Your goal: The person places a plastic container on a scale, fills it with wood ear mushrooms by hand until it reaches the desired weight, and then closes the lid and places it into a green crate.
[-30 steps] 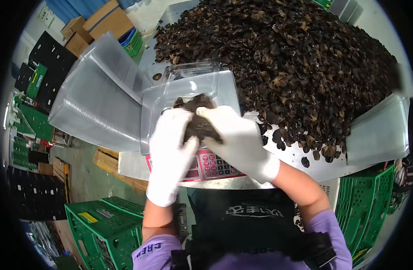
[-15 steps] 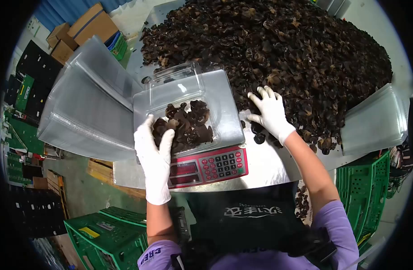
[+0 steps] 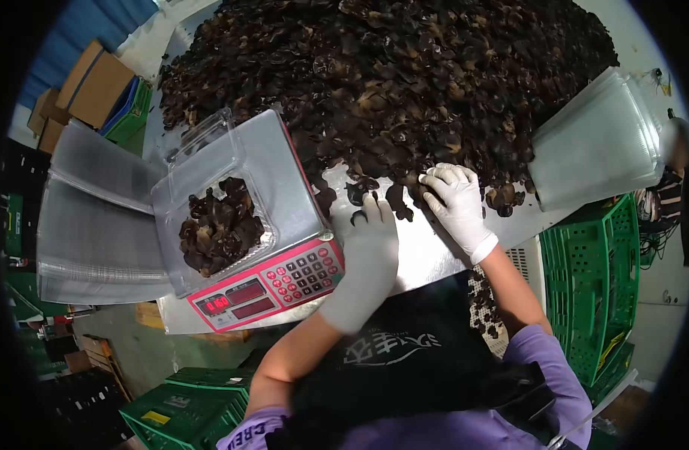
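Dark wood ear mushrooms (image 3: 389, 97) form a large heap on the metal table. My gloved right hand (image 3: 458, 208) is at its near edge, fingers curled together and thumb close to them around some mushroom pieces. My gloved left hand (image 3: 368, 251), partly blurred, reaches over the table right of the scale, thumb apart from the fingers, fingertips by loose mushroom pieces (image 3: 361, 189). On the pan of the red digital scale (image 3: 273, 291) sits an open clear plastic clamshell box (image 3: 263, 217) with mushrooms (image 3: 220, 227) in it. The display appears to read 0.160.
Nested clear plastic boxes (image 3: 97, 232) stand left of the scale, and another stack (image 3: 595, 146) at the right table edge. Green crates (image 3: 592, 285) are at the right, with others (image 3: 187, 409) below left. Cardboard boxes (image 3: 97, 82) lie beyond the far left corner.
My left hand has left the box on the scale and moved right to the loose mushrooms. My right hand's fingers have drawn in from spread to curled. The view has shifted.
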`<control>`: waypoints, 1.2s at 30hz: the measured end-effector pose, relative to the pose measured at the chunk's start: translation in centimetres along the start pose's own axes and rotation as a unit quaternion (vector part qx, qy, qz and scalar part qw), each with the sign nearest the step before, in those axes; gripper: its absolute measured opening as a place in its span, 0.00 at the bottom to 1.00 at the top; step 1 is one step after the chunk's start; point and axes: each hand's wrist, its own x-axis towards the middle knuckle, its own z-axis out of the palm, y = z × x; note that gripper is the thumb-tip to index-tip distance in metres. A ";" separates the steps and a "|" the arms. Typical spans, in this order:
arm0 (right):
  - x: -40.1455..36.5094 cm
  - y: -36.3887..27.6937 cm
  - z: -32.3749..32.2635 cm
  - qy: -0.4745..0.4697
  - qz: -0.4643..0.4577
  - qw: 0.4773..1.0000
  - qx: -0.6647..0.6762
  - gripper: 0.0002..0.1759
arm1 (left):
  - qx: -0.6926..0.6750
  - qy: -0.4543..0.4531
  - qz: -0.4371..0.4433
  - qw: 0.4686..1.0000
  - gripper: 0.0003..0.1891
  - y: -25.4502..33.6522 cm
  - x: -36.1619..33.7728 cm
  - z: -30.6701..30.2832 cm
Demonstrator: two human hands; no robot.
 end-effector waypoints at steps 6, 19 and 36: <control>0.8 -1.9 -0.1 0.041 -0.008 0.998 0.049 0.19 | -0.030 -0.141 -0.130 0.981 0.22 1.0 3.9 4.6; 1.1 -3.4 2.5 0.059 0.026 0.987 0.146 0.09 | -0.222 0.110 -0.121 0.961 0.17 -3.5 0.3 -8.1; 14.5 -22.6 0.4 -0.003 -0.253 0.904 0.344 0.15 | -0.344 0.117 -0.259 0.895 0.20 -22.5 -7.4 -10.1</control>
